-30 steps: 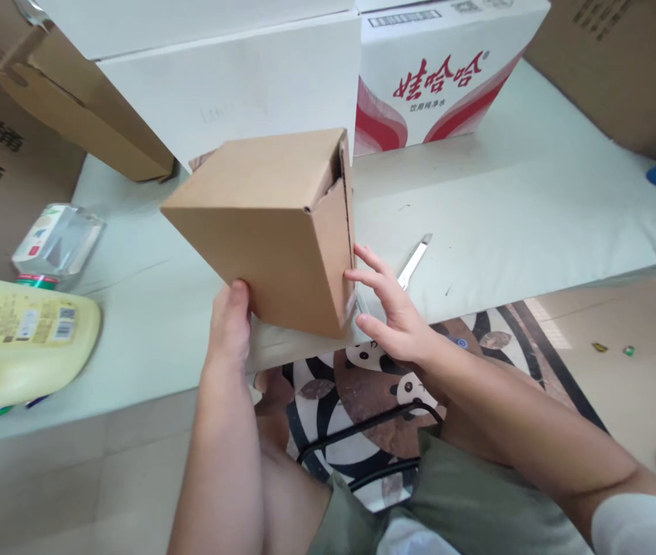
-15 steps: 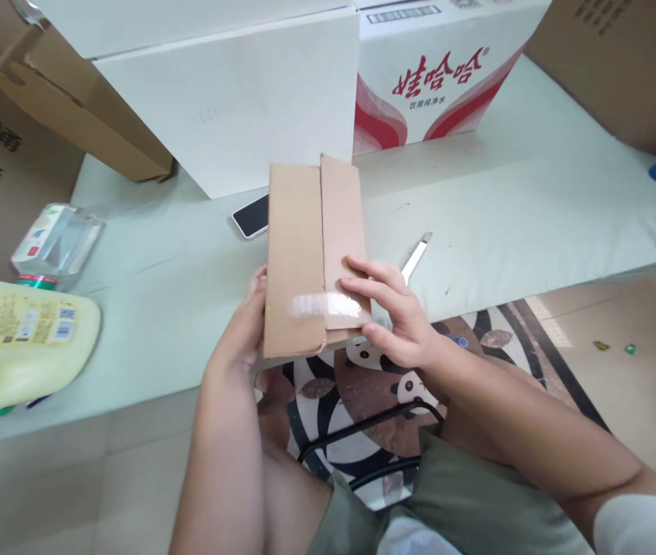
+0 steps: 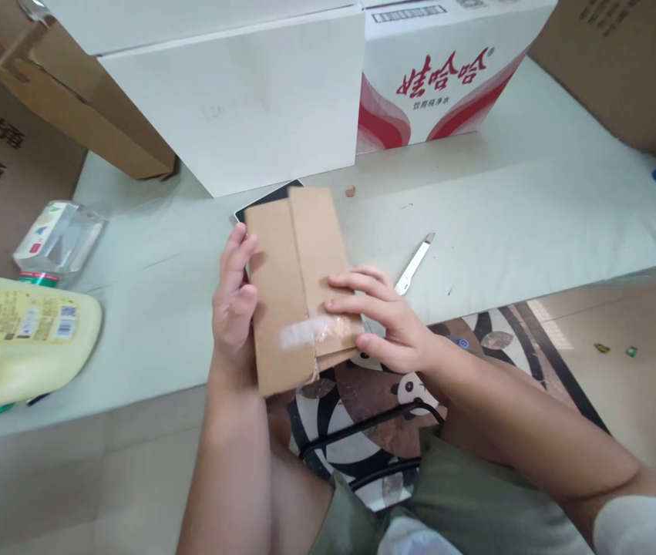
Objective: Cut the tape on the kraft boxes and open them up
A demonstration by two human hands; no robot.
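A small brown cardboard box is held over the near edge of the pale table, its flapped face turned up toward me. A strip of clear tape crosses the seam of the two flaps at the near end. My left hand grips the box's left side, fingers curled over its edge. My right hand lies on the right flap, fingertips pressed on the tape. A dark phone peeks out from behind the box's far end.
A metal blade or cutter lies on the table right of the box. A big white box and a red-and-white printed carton stand behind. At the left lie a yellow jug and a clear bottle. Brown cartons flank the table.
The box was turned from an angled side-on hold so its taped flap face points up. It tilted a little leftward, and my right fingers moved onto the tape.
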